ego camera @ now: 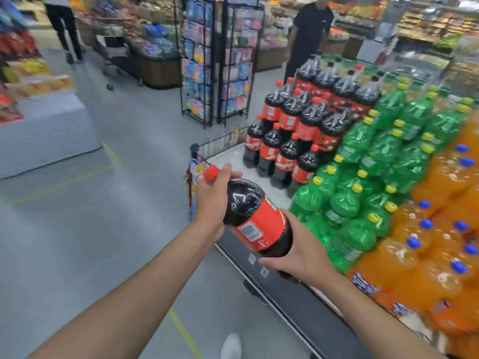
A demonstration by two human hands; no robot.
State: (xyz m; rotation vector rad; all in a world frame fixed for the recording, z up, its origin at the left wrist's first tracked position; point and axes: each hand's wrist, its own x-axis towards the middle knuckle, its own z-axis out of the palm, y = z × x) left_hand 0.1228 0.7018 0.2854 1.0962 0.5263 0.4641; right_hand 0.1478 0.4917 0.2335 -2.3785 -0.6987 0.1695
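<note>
- You are tilting a large cola bottle [255, 218], dark with red cap and label, above the display's front edge.
- Your left hand [213, 196] is curling round its neck; your right hand [302, 251] is cupping its base.

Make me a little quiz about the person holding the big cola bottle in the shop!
1. True or false: the left hand and the right hand both hold the cola bottle.
2. What colour are the caps on the green bottles? A blue, B yellow, C red.
3. Fill the gap: the hand nearest the held bottle's red cap is the ___ hand.
Key: 1 true; 2 B; 3 left.
</note>
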